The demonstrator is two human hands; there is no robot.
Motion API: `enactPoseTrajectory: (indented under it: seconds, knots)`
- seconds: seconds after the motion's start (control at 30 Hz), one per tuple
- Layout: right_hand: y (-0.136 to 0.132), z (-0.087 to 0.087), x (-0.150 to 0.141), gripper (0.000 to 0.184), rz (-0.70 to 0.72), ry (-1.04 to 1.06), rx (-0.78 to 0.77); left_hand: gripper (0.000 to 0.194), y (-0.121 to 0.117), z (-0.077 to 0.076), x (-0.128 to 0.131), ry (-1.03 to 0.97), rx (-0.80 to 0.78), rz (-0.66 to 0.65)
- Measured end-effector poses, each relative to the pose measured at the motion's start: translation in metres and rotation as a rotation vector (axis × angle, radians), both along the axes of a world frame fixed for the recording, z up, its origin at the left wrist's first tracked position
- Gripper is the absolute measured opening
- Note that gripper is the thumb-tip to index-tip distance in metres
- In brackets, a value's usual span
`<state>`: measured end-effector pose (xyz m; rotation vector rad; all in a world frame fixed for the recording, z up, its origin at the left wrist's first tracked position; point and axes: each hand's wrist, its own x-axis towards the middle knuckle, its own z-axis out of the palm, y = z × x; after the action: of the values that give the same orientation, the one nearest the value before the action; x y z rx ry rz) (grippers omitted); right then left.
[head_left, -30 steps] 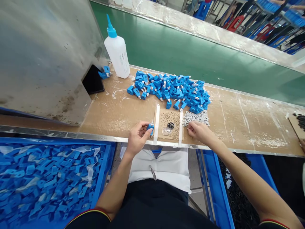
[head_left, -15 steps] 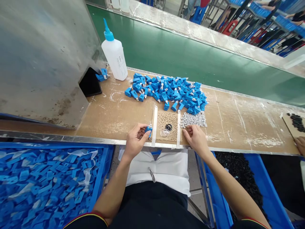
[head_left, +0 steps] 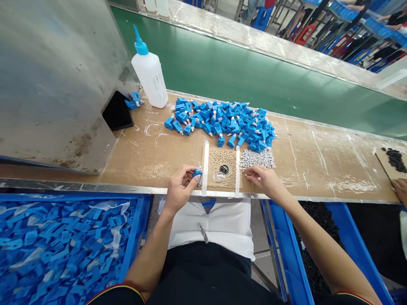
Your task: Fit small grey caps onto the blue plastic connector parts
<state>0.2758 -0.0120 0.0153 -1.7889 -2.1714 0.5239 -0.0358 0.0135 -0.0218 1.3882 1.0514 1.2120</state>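
Blue part (head_left: 197, 173) pinched in left hand (head_left: 181, 188), just above bench edge. Right hand (head_left: 263, 178), fingers (head_left: 252, 170) pressed together at grey pellets (head_left: 257, 159); cannot tell if pinching one. Nearest, left crate (head_left: 136, 228) full of blue shells (head_left: 63, 250), no tips visible; right crate (head_left: 280, 241) holds black pieces (head_left: 318, 241). Between hands, cardboard patch (head_left: 222, 167), clear dish (head_left: 218, 176). Beyond, heap of tipped blue parts (head_left: 219, 123); glue bottle (head_left: 149, 78).

— The panel (head_left: 54, 84) on the left?
— Scuffed, dull steel.
— The bench top (head_left: 152, 159)?
— Rough matt cardboard.
— And the blue plastic parts (head_left: 219, 120) piled on it?
— Smooth, faintly glossy moulded plastic
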Motion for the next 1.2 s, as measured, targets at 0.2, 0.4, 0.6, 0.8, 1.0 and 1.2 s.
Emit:
enactPoseTrajectory:
  seconds: [0.2,0.4,0.6,0.8,1.0,1.2]
  knots:
    - [0.007,0.009,-0.001,0.013,-0.002,-0.063,-0.081,0.016,0.000,-0.001,0.001,-0.004,0.013,0.009]
    - [0.016,0.012,-0.004,0.011,0.103,-0.169,-0.149,0.018,0.000,-0.001,0.001,-0.027,0.018,0.000]
    - [0.002,0.001,-0.012,0.012,0.134,-0.055,0.044,0.019,-0.001,-0.001,0.000,-0.024,0.022,0.001]
    - [-0.010,-0.010,-0.019,0.018,0.203,-0.124,0.236,0.016,-0.001,-0.001,0.000,0.002,0.053,-0.004]
    - [-0.010,-0.004,-0.020,0.021,0.230,-0.200,0.205,0.017,-0.001,-0.002,-0.001,0.004,0.050,-0.009]
    - [-0.003,0.015,-0.022,0.015,0.167,-0.033,0.005,0.015,-0.001,-0.001,0.000,0.027,0.072,-0.005]
